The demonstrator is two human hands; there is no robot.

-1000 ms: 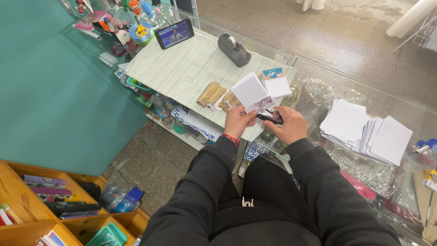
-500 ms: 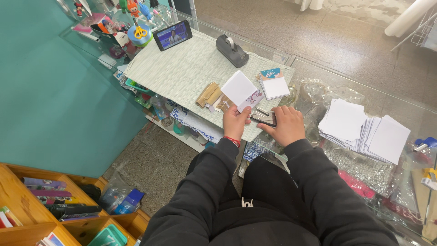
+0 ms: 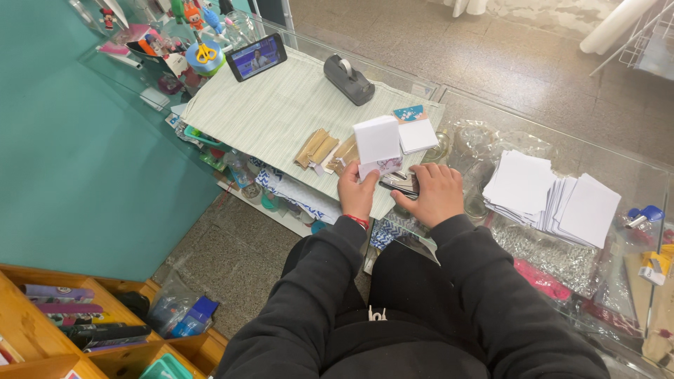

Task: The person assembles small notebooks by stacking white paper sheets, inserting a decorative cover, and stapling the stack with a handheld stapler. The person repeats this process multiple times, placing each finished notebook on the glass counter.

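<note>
So in the middle of the frame the left hand (image 3: 357,193) is clamped on a small white paper packet (image 3: 378,144), holding it upright at the near edge of the striped mat (image 3: 274,105) on the glass desk (image 3: 632,175). The right hand (image 3: 435,193) is curled down over a dark stapler-looking tool (image 3: 399,182) just beside the packet's lower edge, fingers closed on it.

Progress-wise, my guess is it's early-to-mid: one more white packet (image 3: 418,135) lies flat on the mat just behind, while a big fanned pile of white sheets (image 3: 551,196) sits at the right, apparently not yet handled. A few tan paper pieces (image 3: 319,147) lie left of the hands.

Hard to make out: the tool is mostly hidden under the fingers, so I can't swear what it is, or whether it's touching the packet. Stuff under the glass is a blur of reflections.
</note>
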